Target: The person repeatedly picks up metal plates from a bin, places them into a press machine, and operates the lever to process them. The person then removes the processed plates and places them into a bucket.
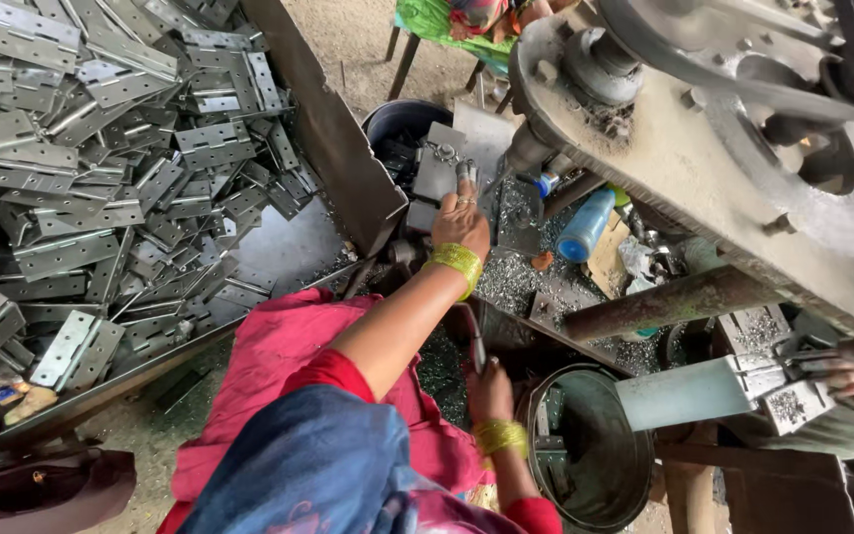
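The big press machine (704,148) fills the far right, its pulley wheel and oily frame overhanging the work spot, while a heap of shiny metal hinges (101,148) lies in a tray on the left. Near right stands a round metal bucket (595,455) holding a few pieces. The person's left hand (462,222) reaches far forward, its grip closed on a grey hinge plate (437,168) held at the machine's die — just beside the dark tub (402,119). The right hand (491,391) is near, beside the bucket, grip wrapped round a dark lever handle (474,341). Another person's hand (852,374) rests at the far right edge. The likely danger is the fingers staying close under the die — a mistimed stroke could catch them, and loose metal shavings could cut.
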